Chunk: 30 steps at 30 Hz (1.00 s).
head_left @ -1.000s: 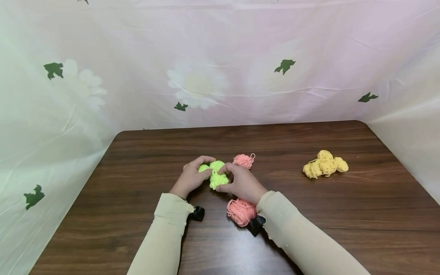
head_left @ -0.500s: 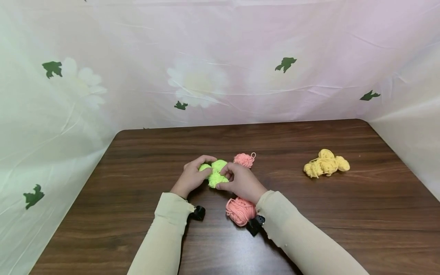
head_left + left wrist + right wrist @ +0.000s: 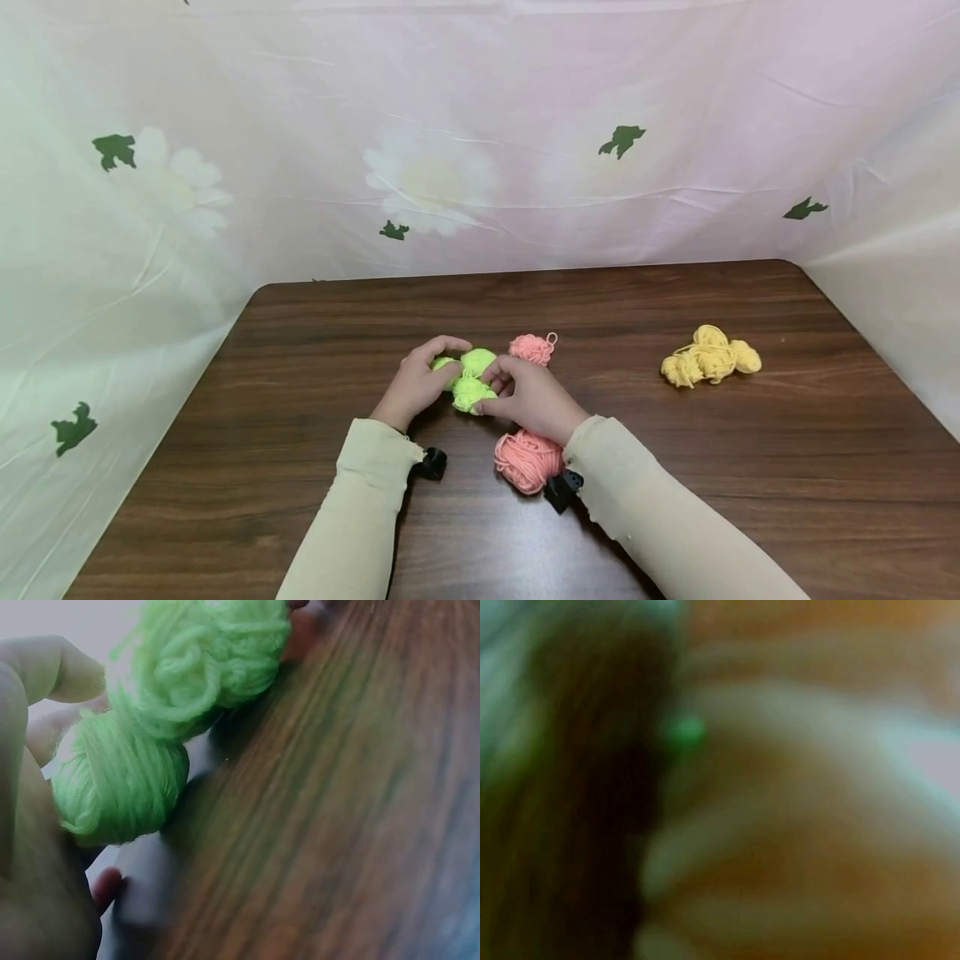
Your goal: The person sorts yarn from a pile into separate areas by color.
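Three bright green yarn balls sit huddled on the table in the head view: a left ball (image 3: 444,364), a back ball (image 3: 477,362) and a front ball (image 3: 470,393). My left hand (image 3: 415,382) curves its thumb and fingers round the left ball. In the left wrist view, a green yarn ball (image 3: 124,780) sits against that hand, touching more green yarn above it. My right hand (image 3: 531,398) has its fingers bent at the right side of the front ball, pinching it between thumb and fingers. The right wrist view is too blurred to show the grip.
A large pink yarn ball (image 3: 527,461) lies by the right wrist. A smaller pink yarn ball (image 3: 531,349) with a loop sits behind the right hand. Yellow yarn balls (image 3: 711,358) lie clustered at the right of the brown table (image 3: 300,500). A flowered cloth (image 3: 525,167) hangs behind.
The front green ball has shifted slightly left and been turned, and the back one sits a little further right. Both hands stay nearly in place.
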Each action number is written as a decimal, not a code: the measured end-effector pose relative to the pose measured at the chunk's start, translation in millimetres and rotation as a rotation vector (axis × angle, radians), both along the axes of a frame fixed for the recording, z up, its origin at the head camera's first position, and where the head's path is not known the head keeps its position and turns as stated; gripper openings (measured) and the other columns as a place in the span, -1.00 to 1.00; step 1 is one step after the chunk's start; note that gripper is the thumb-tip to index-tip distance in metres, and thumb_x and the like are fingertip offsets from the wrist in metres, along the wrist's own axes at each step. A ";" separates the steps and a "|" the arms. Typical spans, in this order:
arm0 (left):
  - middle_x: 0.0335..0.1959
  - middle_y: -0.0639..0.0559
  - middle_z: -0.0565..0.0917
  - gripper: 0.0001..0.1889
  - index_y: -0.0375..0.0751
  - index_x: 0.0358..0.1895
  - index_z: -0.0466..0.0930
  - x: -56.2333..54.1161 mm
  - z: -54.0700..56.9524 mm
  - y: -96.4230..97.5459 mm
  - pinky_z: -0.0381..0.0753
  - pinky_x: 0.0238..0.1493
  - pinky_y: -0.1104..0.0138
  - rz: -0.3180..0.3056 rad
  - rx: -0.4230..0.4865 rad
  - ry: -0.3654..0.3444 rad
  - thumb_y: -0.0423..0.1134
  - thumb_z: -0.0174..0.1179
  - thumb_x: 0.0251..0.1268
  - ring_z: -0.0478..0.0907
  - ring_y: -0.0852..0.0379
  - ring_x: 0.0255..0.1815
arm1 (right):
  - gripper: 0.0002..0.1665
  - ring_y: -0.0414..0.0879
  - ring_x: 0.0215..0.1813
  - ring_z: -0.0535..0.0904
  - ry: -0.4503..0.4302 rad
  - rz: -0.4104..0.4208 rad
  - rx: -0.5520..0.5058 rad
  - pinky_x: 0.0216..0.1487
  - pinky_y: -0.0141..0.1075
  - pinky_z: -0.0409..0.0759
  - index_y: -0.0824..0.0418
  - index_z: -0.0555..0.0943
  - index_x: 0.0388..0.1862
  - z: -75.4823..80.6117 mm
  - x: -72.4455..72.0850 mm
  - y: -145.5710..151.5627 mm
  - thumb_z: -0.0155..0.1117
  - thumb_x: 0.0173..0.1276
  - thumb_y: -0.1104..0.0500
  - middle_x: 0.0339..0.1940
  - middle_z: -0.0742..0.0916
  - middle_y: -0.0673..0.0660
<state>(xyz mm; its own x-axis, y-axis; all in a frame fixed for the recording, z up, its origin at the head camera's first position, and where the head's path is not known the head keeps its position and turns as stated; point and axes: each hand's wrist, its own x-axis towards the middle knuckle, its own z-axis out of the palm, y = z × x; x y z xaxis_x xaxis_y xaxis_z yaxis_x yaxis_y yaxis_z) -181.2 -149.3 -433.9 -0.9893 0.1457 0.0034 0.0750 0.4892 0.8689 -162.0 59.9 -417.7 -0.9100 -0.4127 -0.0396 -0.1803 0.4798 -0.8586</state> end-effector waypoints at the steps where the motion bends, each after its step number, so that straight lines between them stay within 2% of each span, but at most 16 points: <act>1: 0.11 0.13 0.65 -0.71 0.11 0.12 0.66 -0.1 0.5 -0.3 0.49 -0.07 0.19 -0.003 0.008 0.002 -0.18 0.15 0.39 0.53 0.09 -0.10 | -0.66 -0.13 -0.22 0.56 -0.001 0.003 -0.003 -0.10 -0.25 0.56 0.10 0.62 -0.13 0.5 0.3 0.7 0.57 0.18 0.15 -0.26 0.65 0.01; 4: 0.11 0.10 0.64 -0.71 0.07 0.13 0.65 0.1 1.9 -1.2 0.49 0.04 0.15 -0.009 0.030 0.013 -0.20 0.15 0.41 0.53 0.08 0.04 | -0.67 -0.13 -0.21 0.58 0.008 0.011 -0.017 -0.11 -0.25 0.57 0.12 0.63 -0.10 1.8 1.3 3.5 0.55 0.19 0.16 -0.24 0.67 0.03; 7: 0.10 0.08 0.65 -0.72 0.03 0.13 0.65 0.4 3.3 -1.9 0.49 0.08 0.11 -0.013 0.034 0.039 -0.22 0.16 0.41 0.53 0.06 0.10 | -0.67 -0.13 -0.20 0.59 0.013 0.008 -0.026 -0.11 -0.24 0.58 0.11 0.65 -0.08 3.1 1.4 7.4 0.55 0.20 0.14 -0.23 0.69 0.02; 14: 0.08 0.06 0.65 -0.74 -0.04 0.10 0.66 -0.4 7.7 1.5 0.52 0.07 0.08 -0.028 0.033 0.115 -0.29 0.17 0.42 0.53 0.06 0.11 | -0.65 -0.12 -0.17 0.60 0.052 -0.008 -0.075 -0.09 -0.19 0.60 0.19 0.66 -0.02 3.6 -0.4 18.6 0.51 0.26 0.13 -0.17 0.71 0.05; 21: 0.10 0.05 0.65 -0.74 -0.07 0.10 0.65 0.4 12.5 11.3 0.54 0.04 0.12 -0.078 0.045 0.151 -0.32 0.18 0.41 0.53 0.06 0.12 | -0.69 -0.11 -0.21 0.60 0.092 -0.049 -0.109 -0.16 -0.21 0.60 0.21 0.67 -0.05 1.4 -0.3 28.1 0.49 0.27 0.15 -0.25 0.71 0.00; 30: 0.08 0.02 0.67 -0.76 -0.12 0.07 0.65 7.6 29.2 12.5 0.54 0.10 0.00 -0.104 0.051 0.209 -0.35 0.20 0.40 0.52 0.03 0.14 | -0.73 -0.06 -0.23 0.59 0.153 -0.074 -0.199 -0.22 -0.25 0.59 0.24 0.68 -0.08 -0.8 -7.6 31.9 0.49 0.28 0.20 -0.21 0.70 0.03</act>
